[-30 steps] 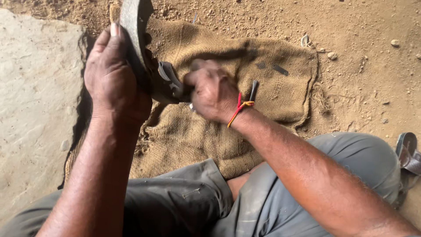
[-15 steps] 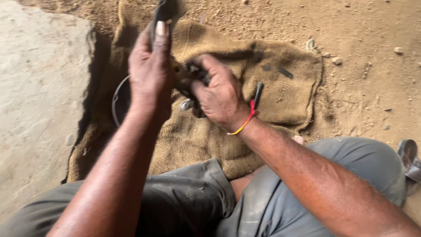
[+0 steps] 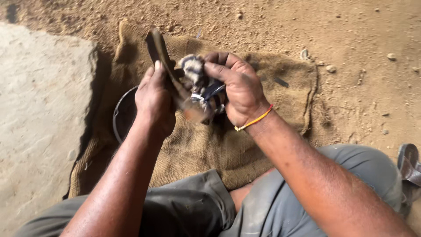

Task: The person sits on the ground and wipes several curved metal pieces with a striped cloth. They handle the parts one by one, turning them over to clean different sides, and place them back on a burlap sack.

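Left hand point(image 3: 153, 98) grips dark curved blade point(image 3: 160, 57), fingers wrapped round it. Right hand point(image 3: 239, 90) presses striped rag point(image 3: 199, 85) against blade above burlap sack point(image 3: 197, 149), fingers curled on cloth. Step: wiping blade. Next stroke needs firm grip, fingers clear of edge.

Motion-blurred striped bundle point(image 3: 202, 90) above the burlap sack point(image 3: 245, 149); its kind is unclear. A round metal rim point(image 3: 117, 115) at the sack's left edge is half hidden behind the left hand point(image 3: 153, 101). A sandal point(image 3: 410, 169) right of the sack is cropped.
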